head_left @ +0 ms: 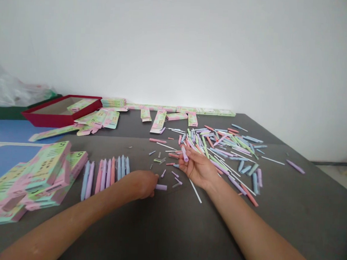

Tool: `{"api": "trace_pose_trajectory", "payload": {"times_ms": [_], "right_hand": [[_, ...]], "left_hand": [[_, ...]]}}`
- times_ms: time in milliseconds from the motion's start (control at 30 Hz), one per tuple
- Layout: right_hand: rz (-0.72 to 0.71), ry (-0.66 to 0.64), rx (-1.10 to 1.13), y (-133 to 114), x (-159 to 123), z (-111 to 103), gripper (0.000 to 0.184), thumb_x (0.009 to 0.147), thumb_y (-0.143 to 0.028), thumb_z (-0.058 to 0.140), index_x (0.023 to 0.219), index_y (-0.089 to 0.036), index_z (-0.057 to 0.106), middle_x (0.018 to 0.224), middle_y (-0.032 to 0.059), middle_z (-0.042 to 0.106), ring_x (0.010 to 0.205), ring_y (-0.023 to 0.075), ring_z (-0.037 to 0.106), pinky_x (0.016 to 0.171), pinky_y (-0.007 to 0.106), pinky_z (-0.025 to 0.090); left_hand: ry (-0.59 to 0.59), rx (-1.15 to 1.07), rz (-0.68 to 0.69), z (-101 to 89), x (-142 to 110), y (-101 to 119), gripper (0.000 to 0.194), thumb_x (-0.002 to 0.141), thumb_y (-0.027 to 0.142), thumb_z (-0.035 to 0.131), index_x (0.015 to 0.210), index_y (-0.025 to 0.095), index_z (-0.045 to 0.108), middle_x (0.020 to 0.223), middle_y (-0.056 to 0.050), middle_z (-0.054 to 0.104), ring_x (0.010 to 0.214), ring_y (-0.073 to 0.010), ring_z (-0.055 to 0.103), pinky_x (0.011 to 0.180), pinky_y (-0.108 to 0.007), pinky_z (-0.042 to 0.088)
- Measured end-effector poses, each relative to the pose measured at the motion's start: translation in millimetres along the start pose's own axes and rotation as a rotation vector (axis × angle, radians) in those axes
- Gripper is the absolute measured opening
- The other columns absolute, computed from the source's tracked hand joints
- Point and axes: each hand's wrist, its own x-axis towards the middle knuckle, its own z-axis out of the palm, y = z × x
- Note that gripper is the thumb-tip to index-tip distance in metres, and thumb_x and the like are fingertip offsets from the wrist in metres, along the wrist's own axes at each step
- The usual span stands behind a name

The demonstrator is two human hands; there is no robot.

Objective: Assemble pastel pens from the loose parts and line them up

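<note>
My left hand (147, 184) is low over the dark table, its fingers closed around a purple pen barrel (161, 187) whose end sticks out to the right. Between the thumb and fingers of my right hand (197, 166), a second purple pen piece (185, 154) is held tilted upward. Small pen parts (163, 173), such as clips and tips in purple and clear plastic, lie between the two hands. Behind and right of my right hand spreads a heap of loose pen barrels and white refills (219, 142). A row of pens (107, 173) in blue, purple and pink lies left of my left hand.
Pastel pen boxes (46, 169) are stacked at the left. Flattened boxes (99, 119) lie beside a red open box (49, 119). More small boxes (180, 109) line the wall. One purple barrel (295, 166) lies apart near the right table edge.
</note>
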Motion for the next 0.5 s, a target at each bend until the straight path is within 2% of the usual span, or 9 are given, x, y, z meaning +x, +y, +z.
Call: {"api": "trace_pose_trajectory", "payload": {"times_ms": [133,300,433,500], "right_hand": [[0.045,0.091,0.080,2.0,3.1,-0.9,0.008,0.086,-0.017,0.052,0.093,-0.013,0.055,0.066,0.0023,0.066,0.054,0.0106,0.063,0.055,0.021,0.055],[0.059,0.136,0.121,2.3,5.1,-1.9,0.009,0.088,-0.013,0.046,0.088,-0.012,0.055,0.061,0.0017,0.065,0.053,0.0109,0.063,0.053,0.021,0.054],[0.070,0.110,0.093,1.4,4.1,-2.5,0.006,0.085,-0.015,0.050,0.091,-0.014,0.052,0.062,0.0004,0.064,0.053,0.0102,0.062,0.055,0.021,0.053],[0.041,0.082,0.017,1.1,2.5,-1.8,0.015,0.082,-0.015,0.052,0.095,-0.018,0.048,0.065,-0.0008,0.064,0.053,0.0102,0.061,0.053,0.022,0.052]], "left_hand": [[-0.026,0.043,-0.058,-3.2,0.3,1.8,0.058,0.074,0.026,0.063,0.129,0.011,0.050,0.105,-0.018,0.069,0.091,-0.0300,0.066,0.072,-0.034,0.052],[-0.043,0.027,-0.049,-4.1,0.1,2.2,0.058,0.076,0.025,0.061,0.130,0.010,0.048,0.108,-0.018,0.068,0.095,-0.0299,0.064,0.074,-0.035,0.051],[-0.042,0.033,-0.065,-3.7,0.1,2.5,0.059,0.075,0.026,0.061,0.130,0.009,0.048,0.106,-0.018,0.068,0.092,-0.0296,0.065,0.073,-0.034,0.051],[-0.043,0.034,-0.064,-3.6,0.6,3.1,0.060,0.076,0.026,0.061,0.132,0.008,0.047,0.107,-0.018,0.068,0.093,-0.0299,0.064,0.073,-0.034,0.051]]}}
